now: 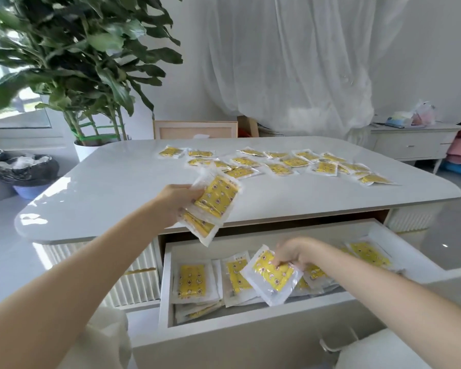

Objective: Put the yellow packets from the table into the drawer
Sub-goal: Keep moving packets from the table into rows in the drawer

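Glossy white table (117,187) strewn on far side with flat yellow plastic-wrapped packets (294,162). Over near edge, left hand (176,202) clamped round a packet stack (213,206). Rightward, inside open white drawer (250,318), right hand (293,253) pinching single packet (272,275) above other packets (190,280).

The packets (294,162) are yellow with a small brown-and-white cartoon print, each in a clear wrapper with white edges. The table (117,187) top is glossy white, and its ribbed base is cream-white. The drawer (250,328) is white. At 10 o'clock the plant (77,49) has dark green leaves, bright green ties round its stems and a white pot (87,150). At 9 o'clock the bin (27,171) is lined black over a lilac-blue base. At 1 o'clock the curtain (290,62) is sheer white.
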`<control>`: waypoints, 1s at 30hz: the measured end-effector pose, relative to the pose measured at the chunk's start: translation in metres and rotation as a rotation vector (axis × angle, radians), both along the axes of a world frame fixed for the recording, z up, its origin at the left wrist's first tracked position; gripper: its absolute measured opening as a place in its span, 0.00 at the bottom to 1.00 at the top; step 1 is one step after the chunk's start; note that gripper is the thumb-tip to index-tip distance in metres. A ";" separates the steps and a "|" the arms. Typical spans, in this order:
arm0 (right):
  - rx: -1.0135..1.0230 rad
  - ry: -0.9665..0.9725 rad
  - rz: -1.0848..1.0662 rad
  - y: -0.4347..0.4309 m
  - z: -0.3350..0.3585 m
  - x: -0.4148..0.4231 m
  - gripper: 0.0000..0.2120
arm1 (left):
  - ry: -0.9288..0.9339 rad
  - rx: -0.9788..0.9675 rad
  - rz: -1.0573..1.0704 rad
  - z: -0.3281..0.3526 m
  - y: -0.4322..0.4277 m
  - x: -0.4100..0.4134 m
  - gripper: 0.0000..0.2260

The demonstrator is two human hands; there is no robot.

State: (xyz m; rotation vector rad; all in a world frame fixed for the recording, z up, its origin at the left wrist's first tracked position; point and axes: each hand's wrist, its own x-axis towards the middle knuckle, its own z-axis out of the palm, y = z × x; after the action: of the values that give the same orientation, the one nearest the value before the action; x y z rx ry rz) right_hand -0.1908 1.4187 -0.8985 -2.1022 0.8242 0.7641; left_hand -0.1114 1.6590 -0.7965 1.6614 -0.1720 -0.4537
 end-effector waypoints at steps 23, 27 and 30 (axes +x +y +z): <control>0.414 -0.320 -0.150 -0.015 -0.012 -0.024 0.18 | 0.417 0.323 -0.179 -0.122 -0.062 -0.014 0.12; 0.544 -0.399 -0.337 0.001 -0.016 -0.014 0.13 | 0.469 0.237 -0.234 -0.126 -0.067 -0.016 0.10; 0.557 -0.375 -0.469 -0.005 -0.011 -0.012 0.11 | 0.444 0.176 -0.132 -0.133 -0.065 -0.017 0.10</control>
State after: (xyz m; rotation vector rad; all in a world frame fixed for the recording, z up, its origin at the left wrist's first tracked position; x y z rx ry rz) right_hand -0.2030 1.4139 -0.9097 -1.4156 0.7462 0.2832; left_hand -0.1284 1.5935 -0.9299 1.6823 0.0915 -0.9469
